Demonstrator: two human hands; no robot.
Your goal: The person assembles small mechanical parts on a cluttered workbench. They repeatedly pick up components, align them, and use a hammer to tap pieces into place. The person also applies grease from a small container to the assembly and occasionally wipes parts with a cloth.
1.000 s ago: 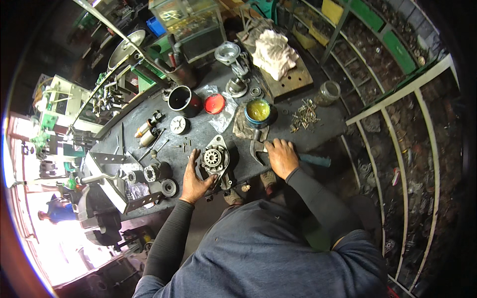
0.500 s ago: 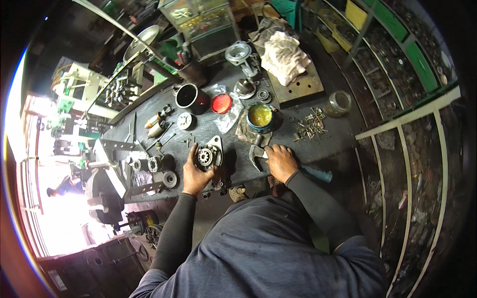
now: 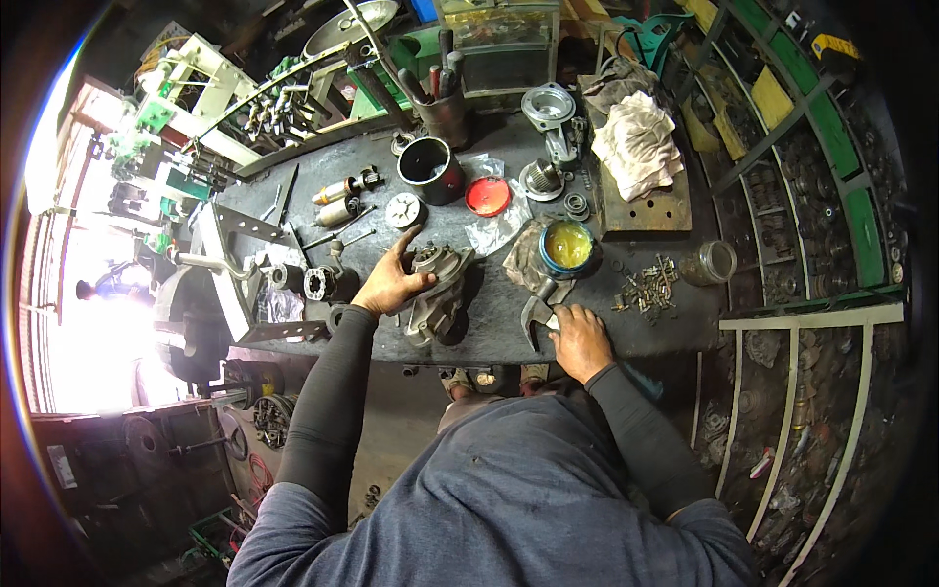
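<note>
My left hand [image 3: 386,284] is spread at the left side of a grey cast-metal housing [image 3: 437,301], thumb and forefinger apart against its far end. The housing lies on the dark workbench [image 3: 386,342] near its front edge. To the right, my right hand [image 3: 583,344] is wrapped round a claw hammer whose metal head [image 3: 534,315] rests on the bench. Beyond the hammer stands a blue-rimmed tub of yellow grease [image 3: 568,245] on crumpled plastic. A round pale metal disc [image 3: 403,209] lies past my left hand.
Small pins and bolts [image 3: 646,287] lie scattered beside a glass jar [image 3: 711,262] at the right. A black pot [image 3: 428,171], a red lid [image 3: 488,197] and a toothed gear [image 3: 541,180] stand farther back. A metal bracket [image 3: 230,279] is at left; a pale rag [image 3: 636,147] covers a block.
The housing has tipped from showing its open gear end toward me to lying along the bench. My left fingers have loosened around it. The right hand still grips the hammer; the view has shifted.
</note>
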